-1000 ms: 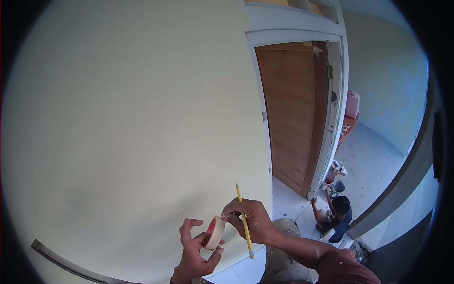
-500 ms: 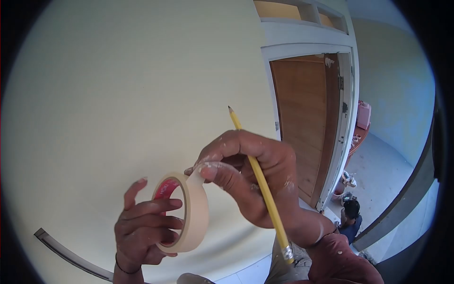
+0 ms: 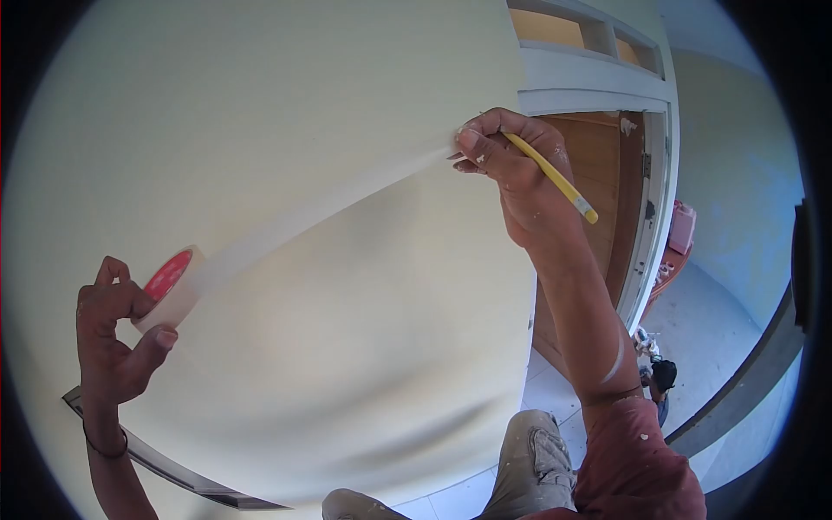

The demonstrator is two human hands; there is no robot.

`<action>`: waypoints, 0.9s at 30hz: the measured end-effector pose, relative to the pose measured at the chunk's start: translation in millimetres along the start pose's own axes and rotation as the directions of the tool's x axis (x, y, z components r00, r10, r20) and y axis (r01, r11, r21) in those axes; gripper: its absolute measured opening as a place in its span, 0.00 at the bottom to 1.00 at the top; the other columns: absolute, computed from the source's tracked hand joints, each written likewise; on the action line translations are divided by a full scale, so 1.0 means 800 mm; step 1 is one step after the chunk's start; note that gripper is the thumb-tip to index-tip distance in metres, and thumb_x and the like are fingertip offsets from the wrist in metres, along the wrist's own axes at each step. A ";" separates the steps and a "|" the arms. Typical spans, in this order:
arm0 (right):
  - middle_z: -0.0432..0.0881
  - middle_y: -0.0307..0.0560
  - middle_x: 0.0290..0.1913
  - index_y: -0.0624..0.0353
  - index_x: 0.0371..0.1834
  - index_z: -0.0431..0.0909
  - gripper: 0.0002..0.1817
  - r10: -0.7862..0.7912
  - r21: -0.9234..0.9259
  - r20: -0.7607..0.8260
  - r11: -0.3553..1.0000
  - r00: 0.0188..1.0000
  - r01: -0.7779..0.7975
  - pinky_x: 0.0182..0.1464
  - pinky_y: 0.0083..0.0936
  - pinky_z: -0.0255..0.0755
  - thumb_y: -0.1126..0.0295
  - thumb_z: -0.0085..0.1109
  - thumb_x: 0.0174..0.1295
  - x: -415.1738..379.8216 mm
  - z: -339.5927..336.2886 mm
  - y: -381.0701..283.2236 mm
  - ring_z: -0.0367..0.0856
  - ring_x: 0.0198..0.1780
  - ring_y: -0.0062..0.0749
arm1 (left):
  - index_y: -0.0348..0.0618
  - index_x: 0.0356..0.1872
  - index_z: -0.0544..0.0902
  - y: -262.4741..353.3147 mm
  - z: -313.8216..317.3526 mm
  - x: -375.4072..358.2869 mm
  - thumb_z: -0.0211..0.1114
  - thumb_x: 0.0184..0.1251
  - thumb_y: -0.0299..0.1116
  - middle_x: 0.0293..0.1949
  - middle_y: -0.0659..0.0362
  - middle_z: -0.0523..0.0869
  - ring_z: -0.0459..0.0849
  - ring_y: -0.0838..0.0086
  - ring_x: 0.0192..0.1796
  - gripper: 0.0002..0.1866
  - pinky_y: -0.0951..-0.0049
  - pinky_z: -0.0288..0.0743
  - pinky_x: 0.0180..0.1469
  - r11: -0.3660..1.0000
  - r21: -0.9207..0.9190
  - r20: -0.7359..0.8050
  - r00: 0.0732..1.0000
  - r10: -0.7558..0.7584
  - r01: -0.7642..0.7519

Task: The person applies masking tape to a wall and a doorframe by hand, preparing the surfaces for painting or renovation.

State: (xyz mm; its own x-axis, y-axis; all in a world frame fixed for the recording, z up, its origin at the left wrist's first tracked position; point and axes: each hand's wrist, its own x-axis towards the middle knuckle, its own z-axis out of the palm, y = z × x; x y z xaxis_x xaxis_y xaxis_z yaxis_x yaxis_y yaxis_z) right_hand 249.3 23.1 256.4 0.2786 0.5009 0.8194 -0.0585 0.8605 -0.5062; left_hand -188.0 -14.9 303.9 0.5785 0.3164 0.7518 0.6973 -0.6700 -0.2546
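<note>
A roll of masking tape [image 3: 176,293] with a red inner core hangs on the fingers of my left hand [image 3: 117,334], low on the left before the pale wall. From it a long pale strip of tape [image 3: 321,206] stretches up and to the right. My right hand [image 3: 511,156] pinches the free end of that strip between thumb and fingers, close to the wall. A yellow pencil [image 3: 555,178] is tucked in the same hand, its eraser end pointing down and right.
The cream wall [image 3: 260,113] fills the left and middle. To the right stands a white door frame [image 3: 654,217] with a brown wooden door [image 3: 598,165]. Another person [image 3: 663,381] is low beyond it, near a pink container [image 3: 683,227]. A dark strip [image 3: 173,464] runs along the lower left.
My hands have moved apart, the right up and rightward, the left to the left. A long strip of tape has come off the roll between them.
</note>
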 end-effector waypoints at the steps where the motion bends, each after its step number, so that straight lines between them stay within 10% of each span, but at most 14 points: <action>1: 0.87 0.46 0.29 0.65 0.32 0.84 0.08 0.000 -0.001 -0.006 1.000 1.000 0.000 0.44 0.24 0.77 0.71 0.71 0.62 0.002 -0.004 0.002 0.85 0.35 0.25 | 0.45 0.23 0.76 -0.010 -0.006 -0.010 0.78 0.55 0.48 0.20 0.64 0.75 0.63 0.66 0.37 0.21 0.61 0.62 0.48 1.000 0.015 0.004 1.000 -0.014 0.014; 8: 0.88 0.39 0.34 0.54 0.33 0.87 0.08 0.021 -0.170 -0.111 0.985 0.994 -0.039 0.49 0.26 0.77 0.64 0.75 0.64 0.032 -0.076 0.016 0.88 0.41 0.26 | 0.48 0.18 0.76 -0.058 -0.037 -0.057 0.73 0.58 0.52 0.18 0.66 0.74 0.65 0.65 0.39 0.22 0.62 0.56 0.47 0.976 0.183 -0.009 0.993 -0.120 0.119; 23: 0.86 0.42 0.32 0.65 0.35 0.85 0.05 -0.213 -0.547 -0.311 0.837 0.926 0.009 0.36 0.22 0.73 0.75 0.68 0.69 0.177 -0.198 0.113 0.87 0.38 0.24 | 0.42 0.19 0.74 -0.113 -0.031 -0.051 0.71 0.71 0.41 0.21 0.62 0.70 0.64 0.67 0.38 0.22 0.62 0.61 0.38 0.918 0.257 -0.109 0.953 -0.282 0.301; 27: 0.87 0.44 0.33 0.69 0.37 0.85 0.06 -0.100 -0.336 -0.436 0.940 0.894 -0.058 0.34 0.24 0.75 0.76 0.64 0.71 0.163 -0.172 0.099 0.86 0.34 0.26 | 0.38 0.21 0.73 -0.102 -0.017 -0.040 0.72 0.70 0.41 0.21 0.58 0.69 0.63 0.66 0.35 0.23 0.60 0.61 0.37 0.856 0.442 -0.129 0.964 -0.233 0.266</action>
State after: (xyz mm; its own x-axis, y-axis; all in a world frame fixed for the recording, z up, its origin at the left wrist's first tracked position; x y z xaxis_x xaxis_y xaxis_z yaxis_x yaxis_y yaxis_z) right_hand 413.1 143.8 285.6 0.6730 0.3212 0.6662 0.2505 0.7485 -0.6140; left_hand -269.2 20.2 308.6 0.3407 0.3747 0.8623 0.9383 -0.1926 -0.2871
